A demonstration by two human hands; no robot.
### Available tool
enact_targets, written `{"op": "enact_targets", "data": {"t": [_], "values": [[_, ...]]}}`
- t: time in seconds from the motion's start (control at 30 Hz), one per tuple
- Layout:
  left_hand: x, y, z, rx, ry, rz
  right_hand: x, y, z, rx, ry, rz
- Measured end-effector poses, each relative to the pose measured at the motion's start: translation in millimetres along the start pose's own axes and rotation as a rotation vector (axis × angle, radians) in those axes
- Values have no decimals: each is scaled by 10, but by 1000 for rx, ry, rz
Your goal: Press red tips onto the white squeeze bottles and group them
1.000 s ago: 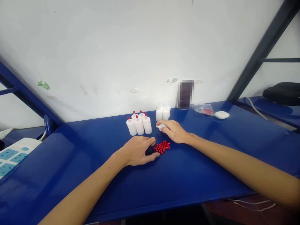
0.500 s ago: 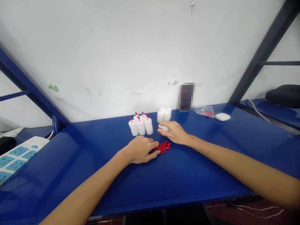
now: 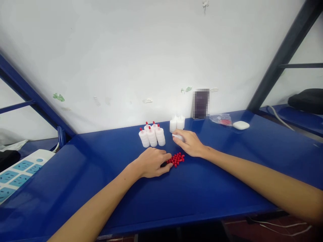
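Observation:
My left hand [image 3: 152, 162] rests on the blue table [image 3: 214, 181], fingers curled, their tips pinching at the left edge of a heap of small red caps [image 3: 176, 159]. My right hand [image 3: 189, 143] lies just behind the heap, closed around a small white bottle [image 3: 178, 136] lying on its side. Several white bottles with red caps [image 3: 151, 136] stand in a cluster behind my left hand. A few uncapped white bottles [image 3: 176, 123] stand behind my right hand.
A clear bag with red bits [image 3: 220, 119] and a white oval object [image 3: 241, 125] lie at the back right. A dark upright item [image 3: 201, 104] leans on the wall. A power strip [image 3: 17, 169] sits at the left. Dark frame bars rise on both sides.
My left fingers have curled in closer to the red caps. My right hand has kept its hold on the lying bottle. The view has shifted slightly.

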State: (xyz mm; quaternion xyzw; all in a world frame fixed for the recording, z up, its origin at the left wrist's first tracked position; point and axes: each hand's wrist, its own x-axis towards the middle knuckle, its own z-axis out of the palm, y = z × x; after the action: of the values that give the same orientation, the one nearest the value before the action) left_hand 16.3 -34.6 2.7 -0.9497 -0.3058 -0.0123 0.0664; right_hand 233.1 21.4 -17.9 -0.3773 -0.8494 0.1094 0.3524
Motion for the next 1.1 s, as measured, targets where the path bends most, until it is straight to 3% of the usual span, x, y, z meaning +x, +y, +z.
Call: {"op": "enact_targets", "data": {"t": [0.3, 0.67, 0.83, 1.0, 1.1], "values": [[9, -5, 6, -71, -8, -16, -10, 7, 18, 16, -64, -121], [14, 7, 18, -103, 10, -28, -6, -6, 12, 8, -104, -143], [7, -5, 49, -129, 20, -33, -3, -13, -27, 60, -162, -72], [-25, -25, 93, -244, 96, -52, -57, -88, -77, 72, -157, -103], [-53, -30, 120, -310, 255, -57, -105, -199, -87, -31, -52, -250]]}}
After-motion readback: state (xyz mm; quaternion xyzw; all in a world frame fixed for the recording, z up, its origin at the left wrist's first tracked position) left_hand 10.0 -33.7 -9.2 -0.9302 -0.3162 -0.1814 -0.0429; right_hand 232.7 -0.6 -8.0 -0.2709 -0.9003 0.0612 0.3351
